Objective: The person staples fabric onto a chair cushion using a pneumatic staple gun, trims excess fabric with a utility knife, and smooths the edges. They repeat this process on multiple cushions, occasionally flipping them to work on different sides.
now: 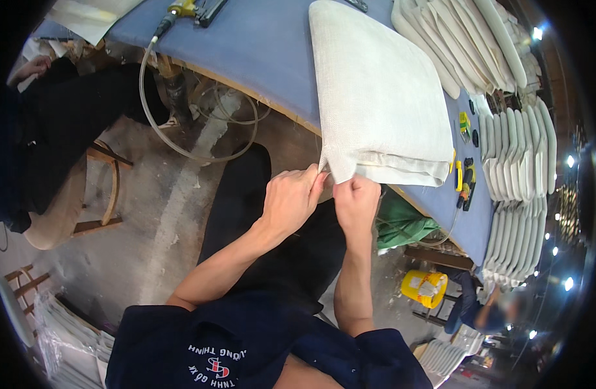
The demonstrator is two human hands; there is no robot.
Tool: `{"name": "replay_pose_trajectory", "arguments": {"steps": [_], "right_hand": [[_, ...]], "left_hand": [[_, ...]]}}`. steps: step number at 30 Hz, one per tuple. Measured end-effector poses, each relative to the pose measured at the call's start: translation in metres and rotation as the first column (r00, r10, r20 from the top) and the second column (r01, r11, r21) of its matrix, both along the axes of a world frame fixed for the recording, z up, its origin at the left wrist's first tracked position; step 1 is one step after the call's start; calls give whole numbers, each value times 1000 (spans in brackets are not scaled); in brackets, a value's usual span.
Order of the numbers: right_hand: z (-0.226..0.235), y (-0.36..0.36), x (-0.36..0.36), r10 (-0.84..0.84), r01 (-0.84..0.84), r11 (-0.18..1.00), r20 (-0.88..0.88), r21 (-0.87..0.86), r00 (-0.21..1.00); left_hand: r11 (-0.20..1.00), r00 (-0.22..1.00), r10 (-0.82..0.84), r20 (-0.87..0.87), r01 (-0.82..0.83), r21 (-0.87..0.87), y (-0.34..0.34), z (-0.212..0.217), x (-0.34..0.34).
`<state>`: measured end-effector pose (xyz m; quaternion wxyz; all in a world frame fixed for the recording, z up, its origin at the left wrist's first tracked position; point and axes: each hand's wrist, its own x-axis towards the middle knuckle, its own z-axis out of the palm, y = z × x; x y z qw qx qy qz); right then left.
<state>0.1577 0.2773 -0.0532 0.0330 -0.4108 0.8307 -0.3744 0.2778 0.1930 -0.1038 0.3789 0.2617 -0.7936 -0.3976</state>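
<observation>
A fabric-covered seat cushion (382,84), off-white and wrapped in coarse cloth, lies on the blue-topped table with its near edge toward me. My left hand (290,200) pinches the cloth at the cushion's near left corner, its fingers closed. Just beside it, my right hand (357,202) is closed in a fist around the same loose cloth, pulling it into a pointed fold between the two hands. To the right of this fold, the fabric's edge hangs open along the near side of the cushion. My fingertips are partly hidden by the cloth.
The blue table (265,58) carries a yellow air tool (183,9) with a clear hose, and another yellow-and-black tool (466,185). Stacked cushions (515,152) line the right. A yellow bucket (424,288) stands on the right; a wooden chair (110,188) and a seated person are left.
</observation>
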Motion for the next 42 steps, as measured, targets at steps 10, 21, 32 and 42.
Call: {"name": "replay_pose_trajectory", "arguments": {"steps": [10,21,32,42], "right_hand": [[-4,0,9,233,-192,914,75,-357,970],[5,-26,8,118,-149,962,-144,-230,983],[-33,7,-14,279,-334,885,-206,-325,938],[-29,11,-24,298,-368,851,-233,-375,926]], "left_hand": [[998,995,-36,93,41,-54,8,10,4],[954,972,-208,113,227,-196,-15,21,12],[859,921,-350,169,388,-334,-90,74,5],[581,616,-458,641,753,-308,-116,136,-32]]}}
